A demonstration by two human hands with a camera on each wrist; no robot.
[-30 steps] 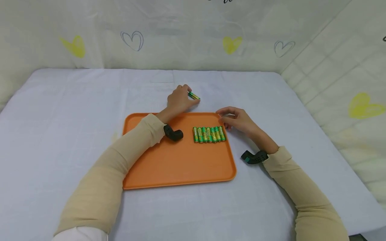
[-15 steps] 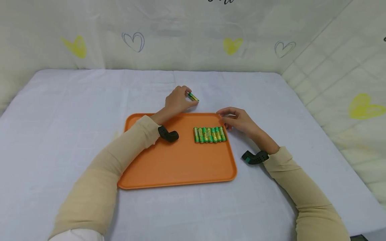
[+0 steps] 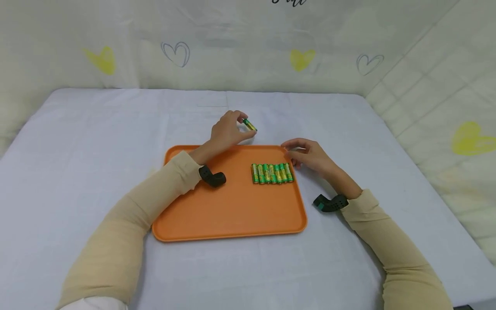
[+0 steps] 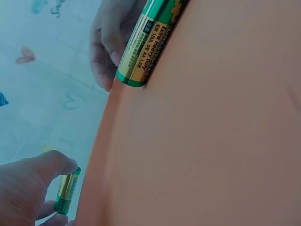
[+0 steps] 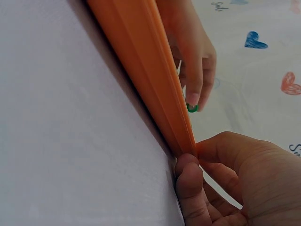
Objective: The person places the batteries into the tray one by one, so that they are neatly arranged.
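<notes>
Beyond the tray's far rim, my left hand (image 3: pixel 226 129) pinches a green and gold AA battery (image 3: pixel 249 125) by its ends, between thumb and fingers; the left wrist view shows that battery (image 4: pixel 67 193) held just outside the rim. My right hand (image 3: pixel 308 154) is at the far right corner of the orange tray (image 3: pixel 232 215). In the right wrist view, its thumb and fingers (image 5: pixel 189 181) pinch that corner. A row of several matching batteries (image 3: pixel 272 174) lies side by side on the tray, near its right rim.
A white cloth (image 3: pixel 348 116) covers the table under the tray. Behind it hangs a pale curtain (image 3: pixel 240 51) printed with hearts. Each wrist wears a black camera, the left one (image 3: pixel 212 177) over the tray and the right one (image 3: pixel 330 203) beside it.
My left hand and forearm have shifted a little left, and the pinched battery has turned to a steeper slant. The right hand keeps its place at the corner; the battery row looks the same.
</notes>
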